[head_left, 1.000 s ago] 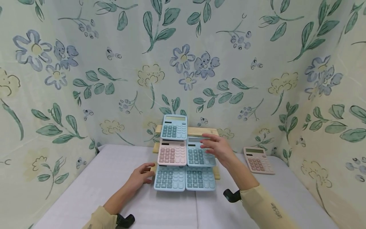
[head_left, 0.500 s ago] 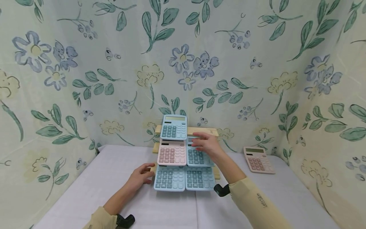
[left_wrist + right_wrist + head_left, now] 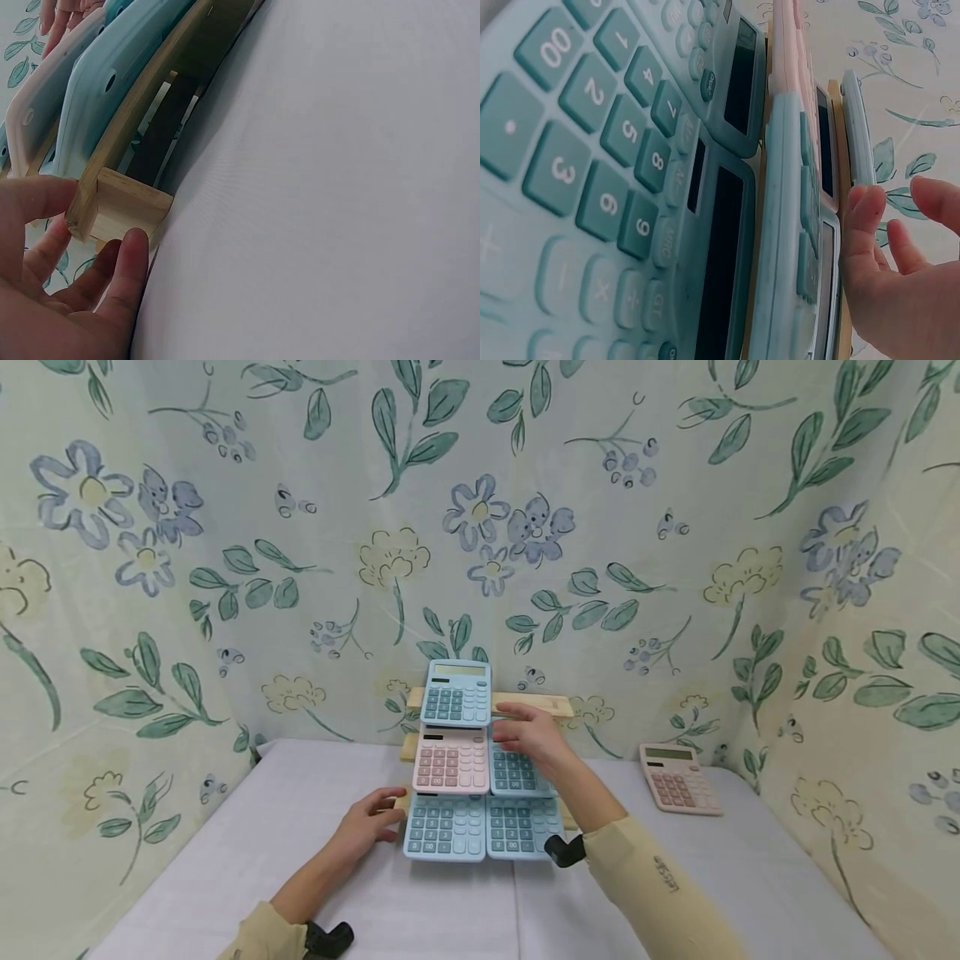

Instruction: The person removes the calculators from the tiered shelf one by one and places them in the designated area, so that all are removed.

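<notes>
In the head view, calculators stand in three tiers on a light wooden rack. A blue calculator is at the top left. Below it are a pink calculator and a blue one beside it, with two more blue calculators in the bottom row. My left hand holds the rack's bottom left end; the left wrist view shows its fingers around the wooden corner. My right hand, fingers loosely bent and holding nothing, is beside the top calculator, partly covering the middle right one. Contact there is unclear.
Another pink calculator lies apart on the white-covered table, to the right. Directly behind the rack hangs a floral curtain, which also encloses both sides.
My right hand has moved left along the upper tier, from the outer edge of the middle right calculator towards the top blue one. The left hand and calculators have stayed put.
</notes>
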The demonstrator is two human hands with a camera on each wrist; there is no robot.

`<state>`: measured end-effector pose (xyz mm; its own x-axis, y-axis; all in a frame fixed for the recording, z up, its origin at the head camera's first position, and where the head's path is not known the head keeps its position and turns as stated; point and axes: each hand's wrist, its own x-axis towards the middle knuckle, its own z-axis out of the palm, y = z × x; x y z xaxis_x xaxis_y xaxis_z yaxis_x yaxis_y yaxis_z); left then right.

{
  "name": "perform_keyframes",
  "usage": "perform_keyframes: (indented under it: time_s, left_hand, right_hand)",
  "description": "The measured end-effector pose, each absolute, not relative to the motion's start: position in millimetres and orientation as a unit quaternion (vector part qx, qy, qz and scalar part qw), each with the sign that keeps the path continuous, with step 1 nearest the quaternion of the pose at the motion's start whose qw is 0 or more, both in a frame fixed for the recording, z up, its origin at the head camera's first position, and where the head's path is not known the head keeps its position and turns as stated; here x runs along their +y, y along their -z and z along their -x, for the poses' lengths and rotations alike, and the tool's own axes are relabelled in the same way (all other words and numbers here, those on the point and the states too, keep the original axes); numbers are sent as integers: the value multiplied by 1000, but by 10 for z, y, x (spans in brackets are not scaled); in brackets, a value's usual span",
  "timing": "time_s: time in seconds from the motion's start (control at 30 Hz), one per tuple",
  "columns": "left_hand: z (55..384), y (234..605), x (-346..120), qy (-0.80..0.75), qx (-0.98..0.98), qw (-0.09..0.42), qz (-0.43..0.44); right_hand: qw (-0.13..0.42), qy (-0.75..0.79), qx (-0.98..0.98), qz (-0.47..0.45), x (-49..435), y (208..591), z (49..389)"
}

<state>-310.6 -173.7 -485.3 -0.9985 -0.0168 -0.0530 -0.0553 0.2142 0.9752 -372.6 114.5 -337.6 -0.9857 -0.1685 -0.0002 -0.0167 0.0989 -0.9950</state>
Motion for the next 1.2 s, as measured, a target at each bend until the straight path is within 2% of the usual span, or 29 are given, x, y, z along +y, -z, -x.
perform_keyframes:
  time_s: [0.63,1.2]
  left_hand:
    - [3114,4867,-1750,-625,780,15,26]
    - [3138,4864,-1741,-624,781,15,28]
  right_hand:
    - [70,697,713,32,961,3412,3812]
    - [55,711,700,30,874,3439,3855]
